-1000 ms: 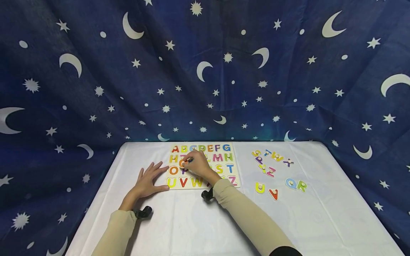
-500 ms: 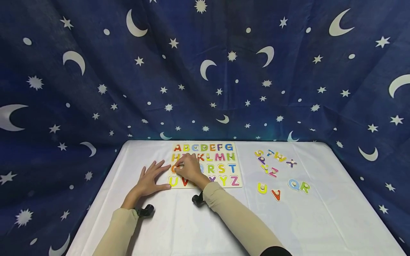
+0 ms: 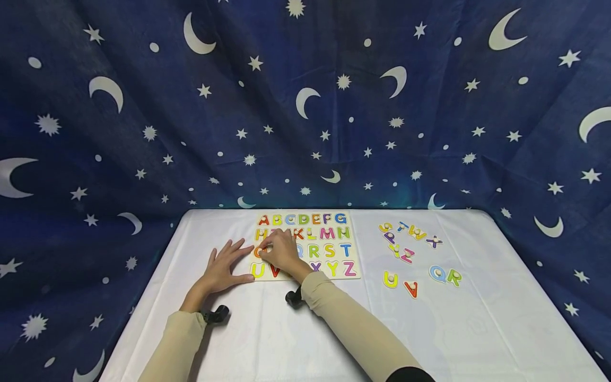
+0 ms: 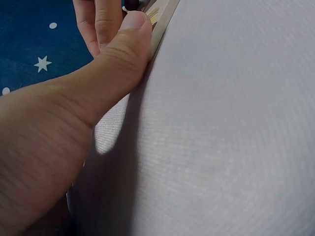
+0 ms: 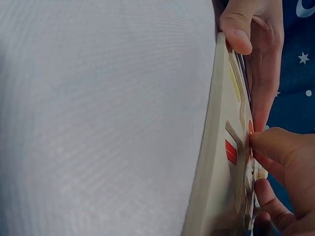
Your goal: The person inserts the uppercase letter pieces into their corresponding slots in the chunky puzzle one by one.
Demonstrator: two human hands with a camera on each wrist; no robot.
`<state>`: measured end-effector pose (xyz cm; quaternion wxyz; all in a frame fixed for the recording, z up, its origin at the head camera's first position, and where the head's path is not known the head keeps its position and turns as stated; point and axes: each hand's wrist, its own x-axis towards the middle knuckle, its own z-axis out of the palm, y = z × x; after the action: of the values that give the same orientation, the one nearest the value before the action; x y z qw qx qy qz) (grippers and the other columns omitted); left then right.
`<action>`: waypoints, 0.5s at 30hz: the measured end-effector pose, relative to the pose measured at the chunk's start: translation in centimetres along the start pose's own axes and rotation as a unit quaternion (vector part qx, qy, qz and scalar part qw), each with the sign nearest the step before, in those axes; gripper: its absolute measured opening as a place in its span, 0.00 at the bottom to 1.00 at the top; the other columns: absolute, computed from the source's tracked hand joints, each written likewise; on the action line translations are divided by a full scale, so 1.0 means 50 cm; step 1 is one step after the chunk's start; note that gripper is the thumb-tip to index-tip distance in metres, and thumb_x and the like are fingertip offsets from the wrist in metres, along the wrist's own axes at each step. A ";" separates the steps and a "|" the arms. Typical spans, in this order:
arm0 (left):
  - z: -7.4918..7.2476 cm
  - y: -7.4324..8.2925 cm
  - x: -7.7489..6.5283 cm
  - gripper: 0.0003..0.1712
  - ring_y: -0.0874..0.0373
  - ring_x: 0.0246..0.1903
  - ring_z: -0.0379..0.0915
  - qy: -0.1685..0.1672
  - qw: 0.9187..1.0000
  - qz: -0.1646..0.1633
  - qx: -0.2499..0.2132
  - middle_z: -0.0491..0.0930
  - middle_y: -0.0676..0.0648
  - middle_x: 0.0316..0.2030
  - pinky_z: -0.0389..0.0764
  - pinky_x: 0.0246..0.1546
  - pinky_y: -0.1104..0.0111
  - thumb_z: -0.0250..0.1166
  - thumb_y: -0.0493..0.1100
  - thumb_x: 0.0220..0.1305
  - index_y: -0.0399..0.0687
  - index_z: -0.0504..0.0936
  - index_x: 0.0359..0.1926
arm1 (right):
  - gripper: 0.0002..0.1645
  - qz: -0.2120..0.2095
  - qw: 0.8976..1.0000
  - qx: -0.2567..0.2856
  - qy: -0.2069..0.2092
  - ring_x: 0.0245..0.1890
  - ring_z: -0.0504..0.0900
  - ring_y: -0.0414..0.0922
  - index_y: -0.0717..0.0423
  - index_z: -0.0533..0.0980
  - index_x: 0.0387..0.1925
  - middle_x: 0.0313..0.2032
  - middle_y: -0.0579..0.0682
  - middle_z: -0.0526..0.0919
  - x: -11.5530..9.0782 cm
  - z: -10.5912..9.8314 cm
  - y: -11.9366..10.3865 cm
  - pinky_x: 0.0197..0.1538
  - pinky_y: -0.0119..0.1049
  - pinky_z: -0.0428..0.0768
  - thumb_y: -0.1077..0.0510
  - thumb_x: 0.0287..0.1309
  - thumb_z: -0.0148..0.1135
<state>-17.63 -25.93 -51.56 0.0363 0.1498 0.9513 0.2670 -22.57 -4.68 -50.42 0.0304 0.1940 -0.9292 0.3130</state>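
A wooden alphabet board [image 3: 356,265] lies at the back of the table, its upper two rows holding letter pieces with small knobs. My right hand [image 3: 285,253] reaches over it and pinches the orange letter O piece [image 3: 258,252] at the left end of the third row. The right wrist view has the thumb [image 5: 270,142] against the edge of that O piece [image 5: 250,129]. With fingers spread, my left hand [image 3: 218,271] rests along the board's left edge; its thumb [image 4: 125,46] touches the lower corner. My right hand hides part of the middle rows.
Right of the board lie loose letter pieces: a yellow U [image 3: 390,279], a red V [image 3: 411,289], a blue Q [image 3: 437,273], a green R [image 3: 454,277] and a cluster with a pink Z [image 3: 407,255]. A starry curtain [image 3: 305,132] hangs behind the white-covered table [image 3: 267,339].
My right hand has moved left and down with the orange O, from above the board onto the third row's left end. In the last half second it has hardly moved. The left hand stays in place.
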 end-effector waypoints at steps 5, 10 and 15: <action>0.001 0.000 0.001 0.51 0.32 0.78 0.40 0.002 1.000 0.001 0.003 0.57 0.38 0.78 0.29 0.71 0.30 0.79 0.65 0.50 0.56 0.72 0.73 | 0.04 -0.004 1.000 0.003 -0.002 0.44 0.72 0.43 0.42 0.90 0.34 0.39 0.42 0.82 -0.001 -0.004 0.001 0.48 0.38 0.73 0.51 0.55 0.77; 0.000 0.002 0.001 0.51 0.32 0.78 0.40 0.003 1.000 0.005 0.000 0.57 0.38 0.78 0.29 0.72 0.30 0.79 0.64 0.50 0.56 0.72 0.73 | 0.06 -0.024 1.000 0.013 -0.012 0.45 0.72 0.44 0.44 0.89 0.37 0.41 0.45 0.83 -0.001 -0.011 0.007 0.49 0.39 0.72 0.51 0.57 0.76; -0.002 0.005 -0.002 0.51 0.31 0.78 0.40 0.001 1.000 0.003 -0.002 0.57 0.38 0.78 0.29 0.71 0.30 0.79 0.64 0.50 0.55 0.72 0.73 | 0.10 -0.055 0.997 0.061 -0.014 0.41 0.76 0.43 0.49 0.88 0.42 0.39 0.47 0.84 0.002 -0.033 0.021 0.50 0.40 0.73 0.54 0.60 0.75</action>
<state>-17.49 -25.79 -51.32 0.0346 0.1519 0.9505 0.2688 -23.16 -2.98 -49.70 0.0226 0.2504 -0.8968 0.3641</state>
